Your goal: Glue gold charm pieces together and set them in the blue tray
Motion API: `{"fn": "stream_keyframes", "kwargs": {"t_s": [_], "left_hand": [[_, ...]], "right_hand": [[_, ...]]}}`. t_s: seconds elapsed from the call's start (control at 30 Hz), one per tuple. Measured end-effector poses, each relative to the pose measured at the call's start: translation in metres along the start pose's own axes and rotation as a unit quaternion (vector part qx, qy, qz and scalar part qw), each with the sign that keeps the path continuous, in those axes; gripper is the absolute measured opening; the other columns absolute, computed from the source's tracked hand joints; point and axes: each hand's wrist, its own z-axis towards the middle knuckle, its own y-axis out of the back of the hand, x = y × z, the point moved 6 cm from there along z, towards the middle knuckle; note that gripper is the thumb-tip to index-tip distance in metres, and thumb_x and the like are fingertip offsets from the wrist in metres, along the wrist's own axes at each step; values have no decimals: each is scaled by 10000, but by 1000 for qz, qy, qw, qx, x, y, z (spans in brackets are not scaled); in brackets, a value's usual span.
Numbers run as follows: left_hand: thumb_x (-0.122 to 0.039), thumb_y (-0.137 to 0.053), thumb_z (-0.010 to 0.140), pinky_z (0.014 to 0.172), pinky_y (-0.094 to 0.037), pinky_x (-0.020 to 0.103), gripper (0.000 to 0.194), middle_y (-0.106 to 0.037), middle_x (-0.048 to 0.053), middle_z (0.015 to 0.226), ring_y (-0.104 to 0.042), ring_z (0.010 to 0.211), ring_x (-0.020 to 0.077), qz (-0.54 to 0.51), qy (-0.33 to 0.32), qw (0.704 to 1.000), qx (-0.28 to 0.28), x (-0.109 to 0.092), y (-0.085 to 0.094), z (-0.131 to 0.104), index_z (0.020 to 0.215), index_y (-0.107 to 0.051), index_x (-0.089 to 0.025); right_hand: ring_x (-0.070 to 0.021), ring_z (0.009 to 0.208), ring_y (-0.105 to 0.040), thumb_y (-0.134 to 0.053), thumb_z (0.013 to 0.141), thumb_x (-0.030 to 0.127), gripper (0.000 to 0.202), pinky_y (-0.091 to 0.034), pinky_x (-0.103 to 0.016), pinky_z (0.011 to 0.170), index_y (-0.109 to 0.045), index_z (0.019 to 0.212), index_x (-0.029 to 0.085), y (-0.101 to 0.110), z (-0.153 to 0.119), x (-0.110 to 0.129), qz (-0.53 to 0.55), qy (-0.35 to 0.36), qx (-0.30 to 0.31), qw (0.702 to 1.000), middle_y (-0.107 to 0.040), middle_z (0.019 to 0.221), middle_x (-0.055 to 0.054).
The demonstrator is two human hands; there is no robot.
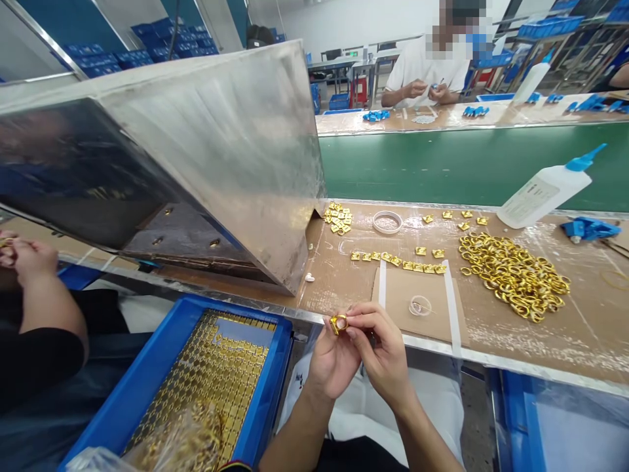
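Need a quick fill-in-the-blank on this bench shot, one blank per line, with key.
The left hand and right hand hold a small ____-coloured piece between them.
The nearer bottle has a ____ nozzle.
In the picture, the ring heap lies to the ____ of the cardboard pad.
The strips of tape on that pad are ____.

Missing words: gold; blue; right; white
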Motion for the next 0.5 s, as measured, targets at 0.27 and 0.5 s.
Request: {"fn": "stream_keyframes", "kwargs": {"t_s": [0.27, 0.5], "left_hand": [[-274, -891, 730, 825, -544, 258, 282, -616, -19, 720, -627, 742, 120, -15, -11, 1000, 25, -2, -4, -3, 609, -658, -169], [-295, -791, 845, 816, -542, 264, 331, -585, -19, 696, -618, 726, 119, 9, -28, 1000, -1, -5, -7, -4, 583, -630, -174]], "right_hand": [[-197, 863, -682, -649, 926, 144, 115, -570, -302, 721, -705, 933, 245, -3, -2, -1, 4, -3, 5, 1000, -670, 915, -50], [-202, 837, -683, -654, 933, 190, 68, -565, -311, 694, -697, 915, 239, -2, 0, -2, -2, -1, 7, 1000, -670, 898, -52]]}}
